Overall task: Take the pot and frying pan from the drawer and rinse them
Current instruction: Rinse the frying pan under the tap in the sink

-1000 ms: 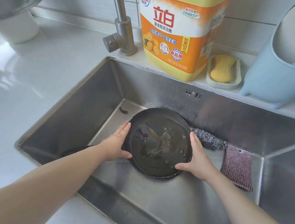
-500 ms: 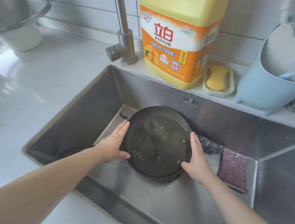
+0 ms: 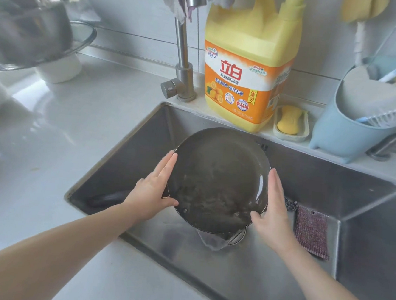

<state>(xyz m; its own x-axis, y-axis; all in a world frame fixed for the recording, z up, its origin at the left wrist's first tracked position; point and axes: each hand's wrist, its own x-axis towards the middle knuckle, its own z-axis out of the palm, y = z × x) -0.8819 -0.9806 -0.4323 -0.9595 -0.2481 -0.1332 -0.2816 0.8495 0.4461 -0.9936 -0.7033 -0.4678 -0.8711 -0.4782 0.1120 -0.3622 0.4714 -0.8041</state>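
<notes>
Counter (image 3: 77,153) far left, bowls stacked at the back corner. Left hand (image 3: 151,190) flat against the pan's left rim, fingers straight, thumb hooked over the near edge. Frying pan (image 3: 216,180) held over the sink (image 3: 332,185), clear of the floor, tipped toward the near side; dirty water spilling off the low lip toward the drain. Right hand (image 3: 274,209) mirrored on the right rim, fingers straight, thumb on the near edge. 2 palms squeezing inward, nothing gripping a handle. Handle possibly the dark shape at the sink's left wall; cannot tell. Scrub pad (image 3: 312,231) lying right of the pan.

For a clean pour: keep the low lip above the drain, tilt slowly, hold palm pressure even since wet metal likely slips. No pot in the sink.
</notes>
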